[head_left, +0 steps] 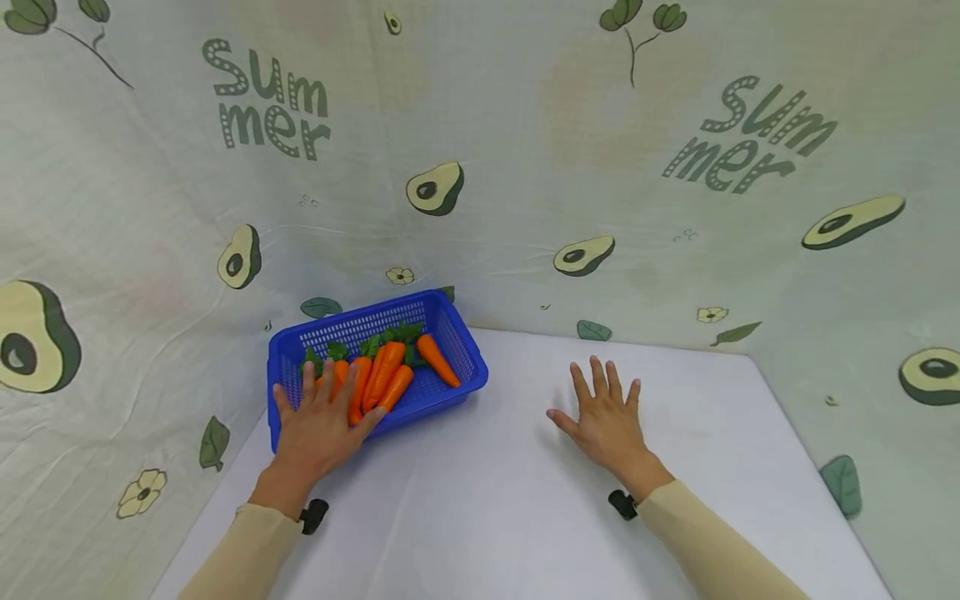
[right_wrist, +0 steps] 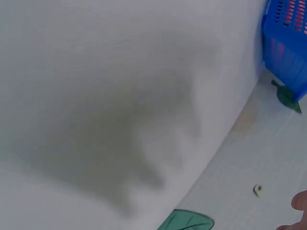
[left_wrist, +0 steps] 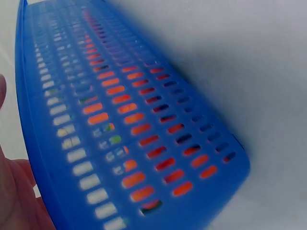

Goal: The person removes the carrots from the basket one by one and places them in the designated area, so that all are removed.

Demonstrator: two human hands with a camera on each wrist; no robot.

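Note:
A blue plastic basket point(head_left: 457, 396) with slotted walls stands at the back left of the white table, holding several orange carrots point(head_left: 386, 375) with green leafy tops. My left hand point(head_left: 318, 433) is spread over the basket's near left side, hiding part of the rim and some carrots; it holds nothing. In the left wrist view the basket wall point(left_wrist: 158, 139) fills the middle, with orange showing through its slots. To the right, my right hand point(head_left: 603, 421) is spread above the bare tabletop, fingers apart, holding nothing. Its shadow falls on the table in the right wrist view.
The white table point(head_left: 480, 500) runs back to a pale cloth point(head_left: 510, 125) printed with avocados, leaves and lettering, which hangs behind and at both sides. Each wrist carries a small black device, one at the left point(head_left: 314, 516) and one at the right point(head_left: 622, 504).

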